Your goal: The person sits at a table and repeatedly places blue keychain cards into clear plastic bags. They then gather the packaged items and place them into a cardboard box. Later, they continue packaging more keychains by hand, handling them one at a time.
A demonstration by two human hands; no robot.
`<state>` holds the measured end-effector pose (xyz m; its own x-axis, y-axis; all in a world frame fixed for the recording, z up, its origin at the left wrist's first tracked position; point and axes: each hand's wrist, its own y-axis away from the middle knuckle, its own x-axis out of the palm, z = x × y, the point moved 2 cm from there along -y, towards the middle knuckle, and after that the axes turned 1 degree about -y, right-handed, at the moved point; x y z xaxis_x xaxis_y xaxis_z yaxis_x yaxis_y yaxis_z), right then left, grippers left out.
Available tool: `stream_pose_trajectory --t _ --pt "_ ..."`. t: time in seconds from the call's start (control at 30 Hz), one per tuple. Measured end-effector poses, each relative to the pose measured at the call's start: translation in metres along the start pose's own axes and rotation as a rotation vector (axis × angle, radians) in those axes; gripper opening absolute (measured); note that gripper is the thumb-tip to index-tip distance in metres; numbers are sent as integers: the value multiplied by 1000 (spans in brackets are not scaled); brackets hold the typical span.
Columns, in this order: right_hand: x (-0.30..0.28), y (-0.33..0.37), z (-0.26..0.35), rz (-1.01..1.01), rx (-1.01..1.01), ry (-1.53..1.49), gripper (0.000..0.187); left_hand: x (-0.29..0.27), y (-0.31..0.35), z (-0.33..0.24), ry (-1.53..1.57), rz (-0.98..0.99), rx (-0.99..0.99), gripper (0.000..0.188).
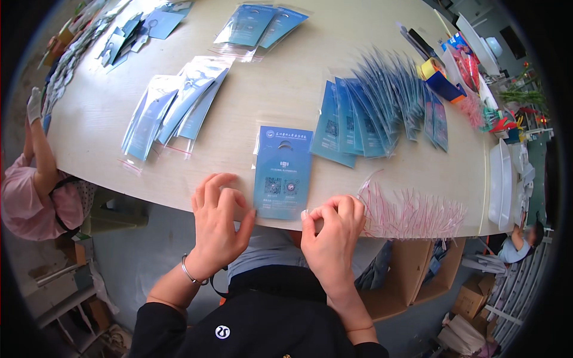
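A blue card in a clear sleeve (283,170) lies upright before me at the table's near edge, with a curved slot near its top and two square codes lower down. My left hand (216,218) is beside its lower left, fingers bent but apart, the thumb tip at the card's edge. At its lower right corner is my right hand (335,230), the thumb against the corner and the other fingers curled together; whatever is in them, if anything, is hidden. Just right of that hand lies a row of overlapping clear bags with red strips (412,213).
Blue cards fan out (376,107) at the right. Sleeved cards lie in stacks at the left (179,107) and far middle (256,27). Loose blue cards (140,30) are far left. A tape dispenser (440,77) stands at the right edge. Another person (45,197) sits at left.
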<state>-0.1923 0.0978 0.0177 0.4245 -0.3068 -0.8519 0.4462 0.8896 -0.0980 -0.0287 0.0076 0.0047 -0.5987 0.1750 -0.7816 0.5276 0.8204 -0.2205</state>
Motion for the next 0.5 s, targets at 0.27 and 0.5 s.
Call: stream_pose_trajectory --t 0.27,0.5 --pt "28 8 -2 -266 -374 -37 18 17 4 -9 -132 237 569 45" --pt "22 -15 3 -111 -311 235 42 20 -33 -17 -132 425 585 72"
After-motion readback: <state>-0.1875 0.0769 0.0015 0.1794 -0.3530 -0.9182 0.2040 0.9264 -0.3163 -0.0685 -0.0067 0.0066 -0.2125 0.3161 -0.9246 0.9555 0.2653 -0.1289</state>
